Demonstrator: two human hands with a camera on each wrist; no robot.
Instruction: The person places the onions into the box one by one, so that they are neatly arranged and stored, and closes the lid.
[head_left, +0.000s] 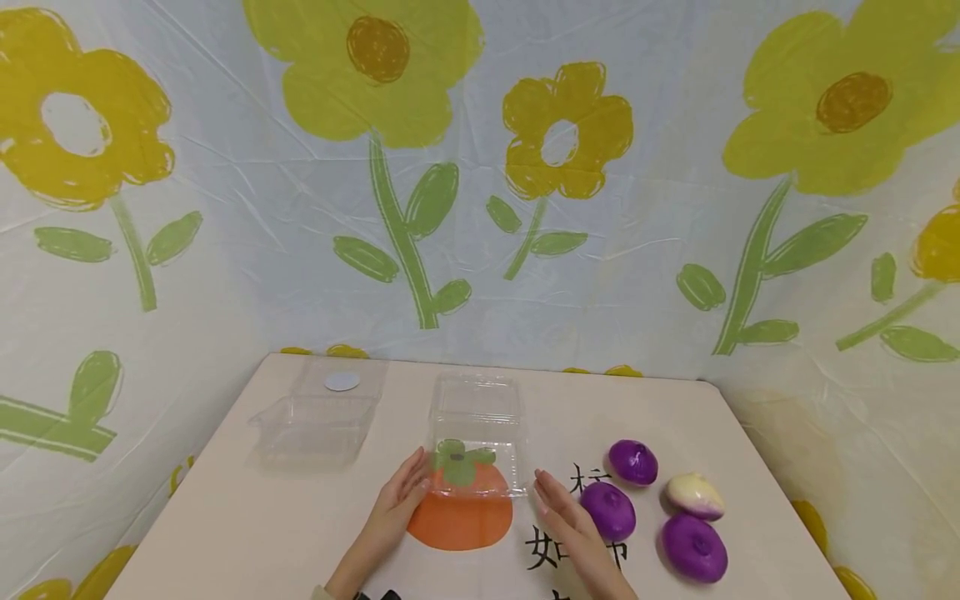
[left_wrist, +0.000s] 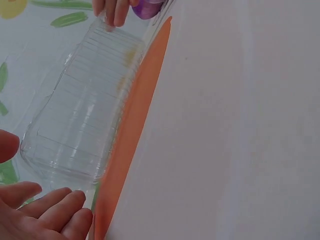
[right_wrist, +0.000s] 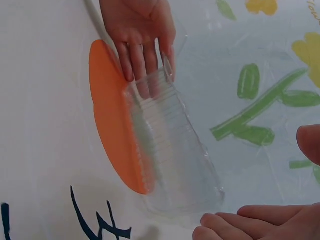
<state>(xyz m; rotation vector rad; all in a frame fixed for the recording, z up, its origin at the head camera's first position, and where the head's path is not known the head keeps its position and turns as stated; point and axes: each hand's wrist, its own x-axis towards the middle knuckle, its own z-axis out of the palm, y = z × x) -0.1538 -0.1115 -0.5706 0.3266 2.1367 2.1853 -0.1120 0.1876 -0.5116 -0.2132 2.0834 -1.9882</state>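
Observation:
A clear plastic clamshell box (head_left: 516,454) stands in the middle of the table, its lid (head_left: 477,398) raised and leaning away at the back. My left hand (head_left: 392,507) is at the box's left side, fingers straight and fingertips close to its wall. On the other side, my right hand (head_left: 572,527) is held near the right front corner, palm turned towards the box. In the left wrist view, the box wall (left_wrist: 75,110) lies between both hands. The right wrist view shows the right fingers (right_wrist: 235,227) just beside the box's end.
Several purple onions (head_left: 695,547) lie at the right, with a white-and-purple one (head_left: 696,495) among them. Another clear box (head_left: 315,429) stands open at the back left. The tablecloth has an orange print (head_left: 461,525) and black characters. Flowered cloth walls (head_left: 480,308) enclose the table.

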